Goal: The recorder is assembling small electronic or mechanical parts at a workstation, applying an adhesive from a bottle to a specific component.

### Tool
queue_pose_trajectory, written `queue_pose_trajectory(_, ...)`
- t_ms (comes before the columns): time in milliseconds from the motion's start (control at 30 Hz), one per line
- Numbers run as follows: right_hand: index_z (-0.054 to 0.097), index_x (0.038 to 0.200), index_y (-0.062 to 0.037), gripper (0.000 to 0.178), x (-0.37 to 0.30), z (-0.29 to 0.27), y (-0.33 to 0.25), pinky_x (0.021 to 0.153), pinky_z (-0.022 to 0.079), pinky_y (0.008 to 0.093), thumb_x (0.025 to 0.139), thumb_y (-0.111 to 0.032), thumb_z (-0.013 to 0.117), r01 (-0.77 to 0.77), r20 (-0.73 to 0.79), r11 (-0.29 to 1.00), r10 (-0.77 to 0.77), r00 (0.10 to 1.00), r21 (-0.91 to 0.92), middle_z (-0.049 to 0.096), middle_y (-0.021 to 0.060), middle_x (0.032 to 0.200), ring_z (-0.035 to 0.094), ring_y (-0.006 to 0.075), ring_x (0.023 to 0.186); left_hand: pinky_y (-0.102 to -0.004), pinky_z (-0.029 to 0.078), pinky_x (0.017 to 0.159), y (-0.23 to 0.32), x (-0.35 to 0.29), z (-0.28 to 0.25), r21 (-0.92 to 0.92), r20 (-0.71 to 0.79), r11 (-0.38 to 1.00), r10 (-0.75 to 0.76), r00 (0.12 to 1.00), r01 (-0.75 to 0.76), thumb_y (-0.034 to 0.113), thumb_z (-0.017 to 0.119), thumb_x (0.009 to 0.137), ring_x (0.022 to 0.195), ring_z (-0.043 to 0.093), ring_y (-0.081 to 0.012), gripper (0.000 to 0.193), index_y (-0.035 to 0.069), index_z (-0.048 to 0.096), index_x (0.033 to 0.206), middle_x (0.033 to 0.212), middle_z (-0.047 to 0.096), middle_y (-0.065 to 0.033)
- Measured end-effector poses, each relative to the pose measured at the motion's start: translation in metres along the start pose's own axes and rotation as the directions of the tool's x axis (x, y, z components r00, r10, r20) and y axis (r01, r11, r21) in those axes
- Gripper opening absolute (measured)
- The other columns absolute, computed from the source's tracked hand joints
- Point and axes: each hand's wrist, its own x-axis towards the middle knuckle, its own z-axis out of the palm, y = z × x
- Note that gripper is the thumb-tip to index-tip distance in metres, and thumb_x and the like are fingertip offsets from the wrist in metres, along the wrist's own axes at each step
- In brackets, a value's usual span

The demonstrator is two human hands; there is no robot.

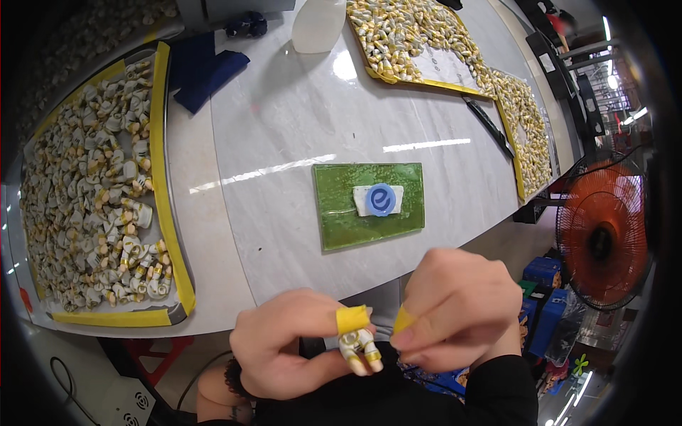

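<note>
Close to my body, below the table's near edge, my left hand (280,344) pinches a small figurine (360,348), white with gold bands and pinkish ends pointing down. Yellow tape (353,319) wraps a fingertip of that hand, just above the figurine. My right hand (462,305) is beside it, slightly apart, with its fingers pinched together; whatever they hold is hidden. Yellow also shows on one of its fingers. Beyond both hands, a green slab (341,234) lies on the table, bearing a white pad (360,204) and a round blue cap (381,199).
At left, a yellow-edged tray (162,206) holds many white-and-gold pieces. Another tray (426,86) of small pieces stands far right, with a third tray (509,153) beside it. A black pen-like tool (490,128), translucent bottle (317,28) and blue cloth (206,82) lie around. An orange fan (604,234) stands right.
</note>
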Motion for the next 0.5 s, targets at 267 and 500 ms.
queue_pose_trajectory(267, 0.065, 0.087, -0.0058, 0.016, 0.011, -0.006, -0.001, 0.061, 0.038, 0.0274, 0.072, -0.005, 0.072, -0.177, 0.209, 0.984, 0.169, 0.963, 0.020, 0.051, 0.0056, 0.081, 0.050, 0.0196, 0.071, -0.0227, 0.049, 0.070, 0.004, 0.000, -0.006, -0.380, 0.172, 0.836, -0.356, 0.919, 0.395, 0.004, 0.073, 0.074, 0.080, 0.065, -0.0137, 0.020, -0.003, 0.065, 0.091, 0.085, 0.068, -0.0104)
queue_pose_trajectory(500, 0.065, 0.074, -0.0078, 0.016, 0.017, -0.001, 0.000, 0.053, 0.037, 0.0261, 0.064, -0.010, 0.079, -0.091, 0.268, 0.996, 0.092, 0.959, -0.015, 0.052, 0.0014, 0.075, 0.050, 0.0163, 0.065, -0.0226, 0.049, 0.068, 0.009, 0.001, -0.009, -0.275, 0.287, 0.842, -0.389, 0.875, 0.465, 0.007, 0.074, 0.074, 0.076, 0.065, -0.0126, 0.017, 0.000, 0.066, 0.087, 0.080, 0.068, -0.0065)
